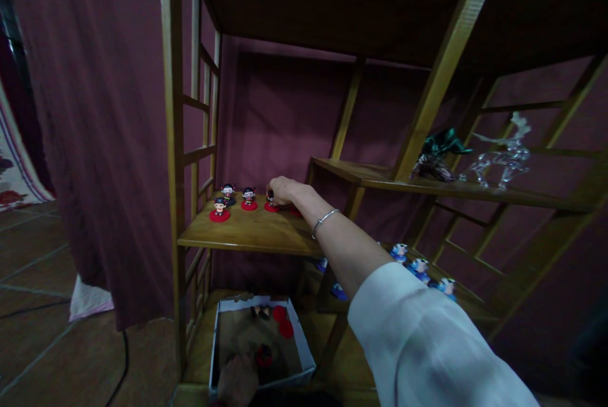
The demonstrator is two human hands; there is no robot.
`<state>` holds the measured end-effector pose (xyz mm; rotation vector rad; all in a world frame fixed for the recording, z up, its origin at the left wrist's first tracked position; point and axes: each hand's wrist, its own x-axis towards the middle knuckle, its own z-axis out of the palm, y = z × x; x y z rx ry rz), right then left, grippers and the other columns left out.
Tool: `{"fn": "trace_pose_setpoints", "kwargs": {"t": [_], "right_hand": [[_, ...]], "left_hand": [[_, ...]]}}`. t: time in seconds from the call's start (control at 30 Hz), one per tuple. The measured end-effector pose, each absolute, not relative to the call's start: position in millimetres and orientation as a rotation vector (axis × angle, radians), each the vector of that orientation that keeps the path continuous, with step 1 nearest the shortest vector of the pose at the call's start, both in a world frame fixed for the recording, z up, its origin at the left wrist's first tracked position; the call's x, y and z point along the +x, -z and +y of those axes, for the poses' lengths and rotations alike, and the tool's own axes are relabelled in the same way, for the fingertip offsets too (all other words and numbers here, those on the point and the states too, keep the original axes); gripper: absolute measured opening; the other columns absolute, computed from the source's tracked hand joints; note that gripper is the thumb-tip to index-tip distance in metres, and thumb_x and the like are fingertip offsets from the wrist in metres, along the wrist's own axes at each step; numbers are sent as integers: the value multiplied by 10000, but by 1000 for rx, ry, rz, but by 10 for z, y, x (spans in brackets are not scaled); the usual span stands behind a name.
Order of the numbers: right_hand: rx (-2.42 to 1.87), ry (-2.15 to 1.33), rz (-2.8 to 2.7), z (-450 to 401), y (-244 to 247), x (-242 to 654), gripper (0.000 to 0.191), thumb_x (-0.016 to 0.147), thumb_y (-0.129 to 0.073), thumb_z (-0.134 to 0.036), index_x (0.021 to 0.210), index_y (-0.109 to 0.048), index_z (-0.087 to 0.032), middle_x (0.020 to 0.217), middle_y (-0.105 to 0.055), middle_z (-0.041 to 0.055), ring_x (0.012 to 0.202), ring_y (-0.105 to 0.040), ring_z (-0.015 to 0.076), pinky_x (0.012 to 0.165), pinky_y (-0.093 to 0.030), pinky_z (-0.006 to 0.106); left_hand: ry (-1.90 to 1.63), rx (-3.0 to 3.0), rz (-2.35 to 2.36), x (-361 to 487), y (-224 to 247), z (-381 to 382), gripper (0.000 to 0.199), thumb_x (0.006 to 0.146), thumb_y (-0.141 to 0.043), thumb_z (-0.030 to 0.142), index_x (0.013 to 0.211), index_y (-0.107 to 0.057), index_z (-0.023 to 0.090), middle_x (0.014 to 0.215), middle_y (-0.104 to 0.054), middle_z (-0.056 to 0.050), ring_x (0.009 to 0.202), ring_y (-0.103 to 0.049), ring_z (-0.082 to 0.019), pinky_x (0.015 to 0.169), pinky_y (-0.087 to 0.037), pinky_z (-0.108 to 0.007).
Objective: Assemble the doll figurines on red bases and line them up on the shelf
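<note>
My right hand point(285, 192) reaches across the wooden shelf point(247, 233), its fingers closed round a small black-haired figurine point(271, 200) on a red base. To its left stand similar figurines: one in the middle point(248, 198), one at the back on a dark base point(228, 194) and one nearer the front edge point(219, 209). Below, my left hand point(238, 378) is low in an open box point(304, 347), beside a figurine with a red base point(263, 355); its fingers are too dark to make out. More figurines point(261, 311) and red discs point(282, 321) lie in the box.
A clear glass deer point(503, 157) and a dark green ornament point(439, 150) stand on the higher right shelf. Blue-and-white figurines point(418, 269) stand lower right. A wooden post point(173, 160) and a curtain point(104, 141) are at left; a cable point(124, 369) lies on the floor.
</note>
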<state>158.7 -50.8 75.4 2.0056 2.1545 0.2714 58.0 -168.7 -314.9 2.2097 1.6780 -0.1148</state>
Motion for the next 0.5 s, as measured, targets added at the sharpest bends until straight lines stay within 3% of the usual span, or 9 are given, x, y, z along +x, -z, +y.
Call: {"fn": "trace_pose_setpoints", "kwargs": {"t": [0.1,0.3,0.37,0.5], "right_hand": [[1996,-261,2142,-494,-752,1586,521,617,-757,-159,1121,-640,-217,1145,-645,76,1055,-596,238,817,-491,258],[1870,-249,2185,-503,-872,1605,748,522,-818,-173,1227,-569,-197,1217,-607,61,1093,-575,216,869,-465,218],[1886,-285,2102,-438,-898,1653,711,479,-830,-154,1159,-622,-165,1157,-642,76,1067,-590,233,857,-476,233],[1941,-268,1871,-249,-862,1788,466,457,-819,-123,913,-724,-113,983,-703,98,976,-632,266,828,-501,284]], "left_hand": [[91,2203,1671,583,3179,-1667,464,885,-214,109,1115,-618,109,1077,-670,-143,1014,-620,-249,865,-468,-358],[72,2195,1671,588,3284,-1612,429,887,-253,119,1094,-628,116,1068,-675,-133,1007,-625,-243,851,-472,-346],[76,2222,1655,590,3319,-1607,431,882,-254,106,1092,-630,117,1065,-677,-132,1001,-627,-246,841,-477,-349],[41,2209,1677,598,3403,-1608,438,885,-241,122,1071,-638,116,1036,-681,-150,975,-634,-270,826,-484,-386]]}}
